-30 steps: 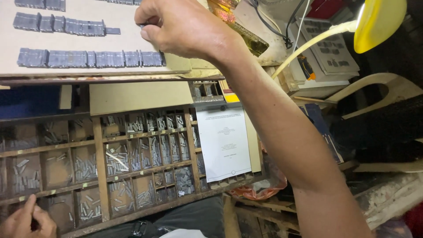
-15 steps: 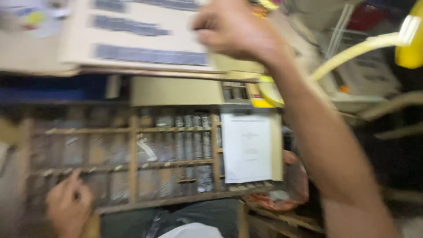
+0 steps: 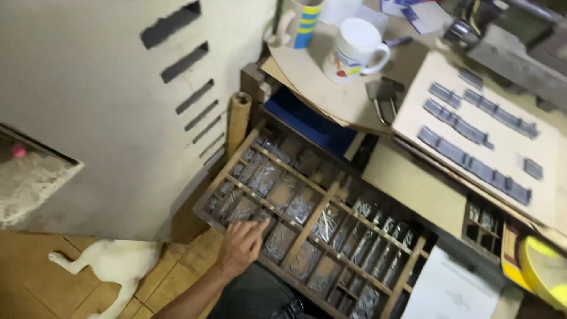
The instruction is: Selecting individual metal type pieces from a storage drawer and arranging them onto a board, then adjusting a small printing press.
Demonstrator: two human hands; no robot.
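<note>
Beige metal panel (image 3: 106, 118), pierced by a row of dark slots, fills the upper left of the frame; a pale animal (image 3: 112, 266) lies on the wooden floor (image 3: 35, 272) at lower left. Below centre, the left hand (image 3: 241, 245) reaches into a wooden type case (image 3: 313, 221), its fingers (image 3: 257, 227) spread and pressed down among the grey metal sorts (image 3: 277, 242) of a compartment near the tray's lower-left edge; whether anything is pinched between them cannot be told. The forearm runs off the bottom edge. The case sits tilted across the centre, divided by wooden strips into many small cells, each holding grey sorts. A blue box (image 3: 307, 121) shows just above it. At top centre, two mugs stand on a round board (image 3: 319, 82): a striped mug (image 3: 301, 22) and, to its right, a white mug (image 3: 353, 50). At upper right, a pale board (image 3: 466, 159) carries rows of set type (image 3: 472, 162) in grey lines. A white sheet (image 3: 452, 289) lies at lower right, beside a yellow lamp shade (image 3: 543, 269) at the right edge. The right hand is out of view.
</note>
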